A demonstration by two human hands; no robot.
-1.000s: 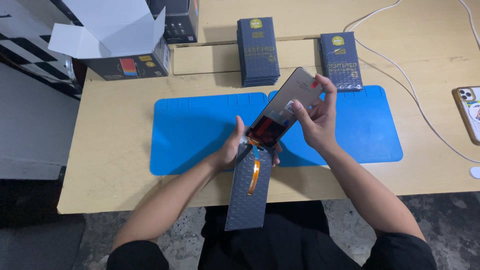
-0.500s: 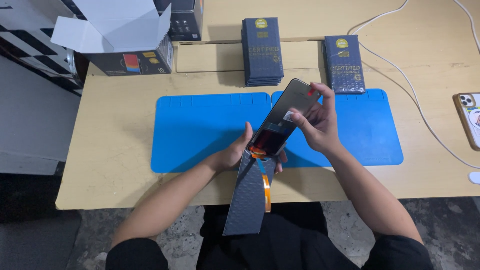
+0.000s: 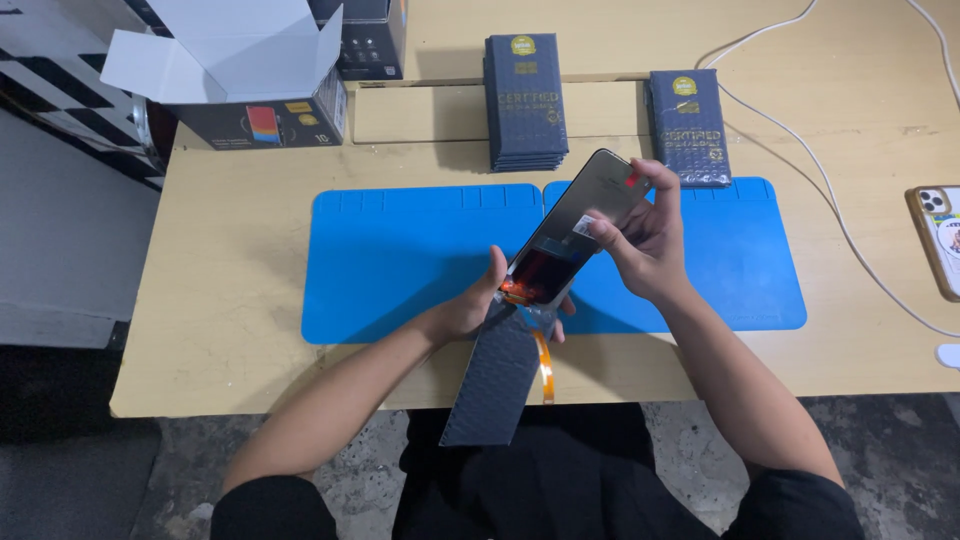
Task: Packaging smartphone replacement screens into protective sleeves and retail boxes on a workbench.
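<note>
Head view, hands: the left hand (image 3: 470, 310) and right hand (image 3: 645, 240) are seen raised over the blue mats, both closed on one thing.
Left hand: closed around the lower end of a phone screen panel (image 3: 575, 232) and the top of a dark bubble pouch (image 3: 495, 375).
Right hand: the upper part of the screen panel is gripped, with fingers laid along its right edge.
Screen panel: held tilted, top end up and to the right, above the seam between the two mats; an orange flex strip (image 3: 544, 368) is seen hanging from its lower end, beside the pouch.
Pouch: hung below the left hand, past the table's near edge.
Mats: two blue work mats (image 3: 400, 250) are laid side by side on the table (image 3: 230, 300).
Behind the mats: a stack of dark flat boxes (image 3: 523, 100) and a single dark box (image 3: 687, 125).
Far left: an opened carton (image 3: 240, 80) with white flaps.
Right edge: a phone (image 3: 940, 240) is laid back up; a white cable (image 3: 830, 200) is run past it.
</note>
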